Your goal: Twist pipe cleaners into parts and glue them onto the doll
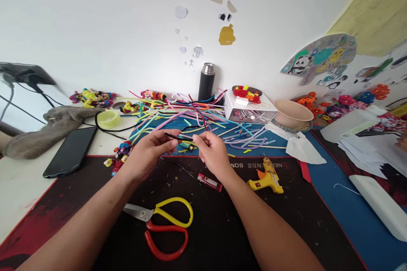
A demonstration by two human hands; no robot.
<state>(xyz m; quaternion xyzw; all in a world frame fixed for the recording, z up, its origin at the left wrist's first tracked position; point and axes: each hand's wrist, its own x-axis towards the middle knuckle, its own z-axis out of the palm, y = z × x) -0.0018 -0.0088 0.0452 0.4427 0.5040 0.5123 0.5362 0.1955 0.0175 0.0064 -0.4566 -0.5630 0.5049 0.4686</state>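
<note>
Black pipe cleaner pinched between both hands, beyond the scissors

Holding a thin black pipe cleaner (171,136) nearly level, above and beyond the scissors (169,226). Pinching it near one end with the thumb and fingers of the left hand (155,148), and gripping it farther right between thumb and fingertips of the right hand (211,152). Curling the remaining fingers loosely on both sides, neither clenched nor released.

Lying on the black desk mat (222,237): the scissors, yellow and red handles spread apart, blades pointing left and partly hidden by the left forearm. To the right of the scissors and slightly beyond, a small red labelled item (210,182); farther right, a yellow glue gun (267,180). Left of the scissors and farther back, a dark phone (71,152).

Spread well beyond the scissors, a heap of multicoloured pipe cleaners (171,114), with a black flask (206,84) standing behind. Beyond the scissors to the right, a white box (248,106) topped with red and yellow fuzzy pieces (246,93), then a beige bowl (292,114).
</note>
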